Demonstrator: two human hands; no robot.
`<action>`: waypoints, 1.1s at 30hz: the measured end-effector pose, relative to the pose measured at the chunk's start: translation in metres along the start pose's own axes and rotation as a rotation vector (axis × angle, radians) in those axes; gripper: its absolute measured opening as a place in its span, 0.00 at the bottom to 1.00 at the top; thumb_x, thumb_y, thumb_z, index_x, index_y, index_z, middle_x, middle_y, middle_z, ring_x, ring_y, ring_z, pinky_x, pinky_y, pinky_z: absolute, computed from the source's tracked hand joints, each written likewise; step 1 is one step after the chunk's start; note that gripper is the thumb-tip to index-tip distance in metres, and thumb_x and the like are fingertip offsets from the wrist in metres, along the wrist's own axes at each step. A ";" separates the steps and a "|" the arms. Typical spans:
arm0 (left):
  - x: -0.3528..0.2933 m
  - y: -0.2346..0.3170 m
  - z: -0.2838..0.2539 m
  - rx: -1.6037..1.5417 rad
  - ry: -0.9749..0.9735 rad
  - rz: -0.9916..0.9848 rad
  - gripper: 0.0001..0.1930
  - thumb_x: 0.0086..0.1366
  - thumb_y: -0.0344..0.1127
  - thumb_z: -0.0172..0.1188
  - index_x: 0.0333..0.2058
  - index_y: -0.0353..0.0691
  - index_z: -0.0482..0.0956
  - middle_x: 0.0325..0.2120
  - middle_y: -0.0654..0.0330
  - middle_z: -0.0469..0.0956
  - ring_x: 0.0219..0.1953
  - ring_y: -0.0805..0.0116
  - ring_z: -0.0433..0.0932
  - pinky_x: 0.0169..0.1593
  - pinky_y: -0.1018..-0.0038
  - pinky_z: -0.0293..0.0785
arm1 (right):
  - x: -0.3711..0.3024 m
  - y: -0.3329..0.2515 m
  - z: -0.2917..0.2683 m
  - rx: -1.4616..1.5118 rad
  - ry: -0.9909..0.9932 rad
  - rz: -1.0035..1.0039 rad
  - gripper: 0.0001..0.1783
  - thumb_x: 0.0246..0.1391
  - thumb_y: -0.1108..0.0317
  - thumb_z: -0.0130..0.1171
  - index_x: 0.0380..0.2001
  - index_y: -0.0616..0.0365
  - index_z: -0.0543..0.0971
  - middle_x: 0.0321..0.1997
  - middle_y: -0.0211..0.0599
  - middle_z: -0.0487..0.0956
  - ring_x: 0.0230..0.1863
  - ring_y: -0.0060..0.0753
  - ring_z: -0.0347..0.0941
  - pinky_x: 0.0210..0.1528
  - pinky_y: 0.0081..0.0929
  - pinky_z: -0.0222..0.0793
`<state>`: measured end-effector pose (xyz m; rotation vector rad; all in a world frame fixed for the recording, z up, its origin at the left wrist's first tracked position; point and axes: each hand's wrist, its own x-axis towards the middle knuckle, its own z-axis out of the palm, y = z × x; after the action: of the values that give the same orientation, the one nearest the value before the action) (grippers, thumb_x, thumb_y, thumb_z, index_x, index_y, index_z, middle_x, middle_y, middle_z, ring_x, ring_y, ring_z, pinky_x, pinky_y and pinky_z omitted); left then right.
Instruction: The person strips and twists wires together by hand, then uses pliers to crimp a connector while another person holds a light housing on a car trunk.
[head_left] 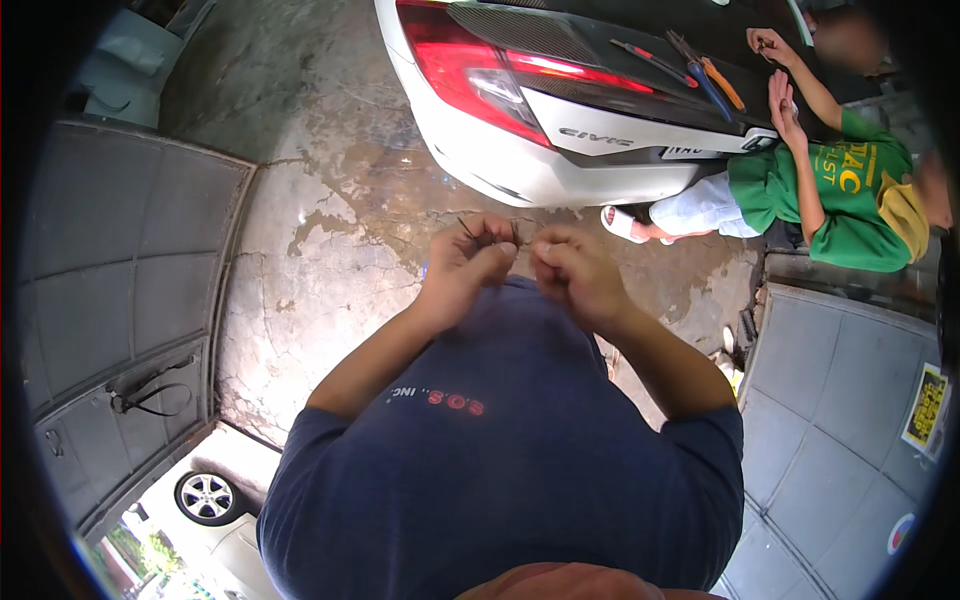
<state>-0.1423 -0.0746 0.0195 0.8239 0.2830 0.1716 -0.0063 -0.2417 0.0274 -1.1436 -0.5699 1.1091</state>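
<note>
Left gate: grey metal panels [90,230], well to the left of the car, with a dark strap [160,398] hanging on them.
Wheel: a silver-spoked one [208,497] on a pale vehicle, far from the car, past the gate's lower edge.
Floor: cracked, stained concrete [290,340], running up to the car's bumper.
Left hand: the person's own [470,262], just short of the car's rear, thumb and fingers pinched on a thin dark piece [466,229] whose end pokes out toward the car.
Right hand: beside it [580,272], also just short of the car, fingers curled in; I can't tell whether anything sits between them.
Car: white [480,160], red tail light [450,70], rear toward the person.
Tools: on the car's trunk, a red-and-black screwdriver [655,63], then blue-handled pliers [708,92] close against an orange-handled tool [724,85].
Co-worker: green shirt [770,195], at the car's right end, both hands raised by the trunk.
Right gate: grey panels [820,370], right of the car.
</note>
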 end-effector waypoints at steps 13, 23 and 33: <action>0.003 0.023 0.005 0.510 -0.202 -0.229 0.06 0.67 0.27 0.63 0.40 0.31 0.82 0.33 0.64 0.82 0.37 0.79 0.78 0.43 0.80 0.73 | 0.004 -0.046 -0.007 -1.454 -0.334 -0.902 0.09 0.57 0.71 0.64 0.41 0.58 0.80 0.37 0.35 0.79 0.27 0.35 0.74 0.25 0.30 0.69; -0.003 0.024 0.006 0.431 -0.186 -0.232 0.06 0.69 0.27 0.59 0.37 0.30 0.82 0.31 0.63 0.83 0.36 0.79 0.78 0.43 0.78 0.73 | -0.013 -0.051 -0.007 -0.768 -0.010 0.047 0.10 0.57 0.66 0.67 0.38 0.58 0.79 0.31 0.35 0.78 0.25 0.33 0.72 0.25 0.29 0.67; -0.008 0.025 0.011 0.520 -0.208 -0.142 0.06 0.69 0.28 0.59 0.39 0.31 0.81 0.33 0.64 0.81 0.36 0.80 0.77 0.42 0.79 0.73 | -0.011 -0.042 -0.001 -0.957 -0.037 -0.332 0.10 0.52 0.75 0.69 0.36 0.60 0.79 0.29 0.36 0.78 0.23 0.31 0.70 0.27 0.24 0.68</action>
<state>-0.1473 -0.0676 0.0467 1.3221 0.1891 -0.1286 0.0067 -0.2523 0.0670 -1.7472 -1.3465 0.5433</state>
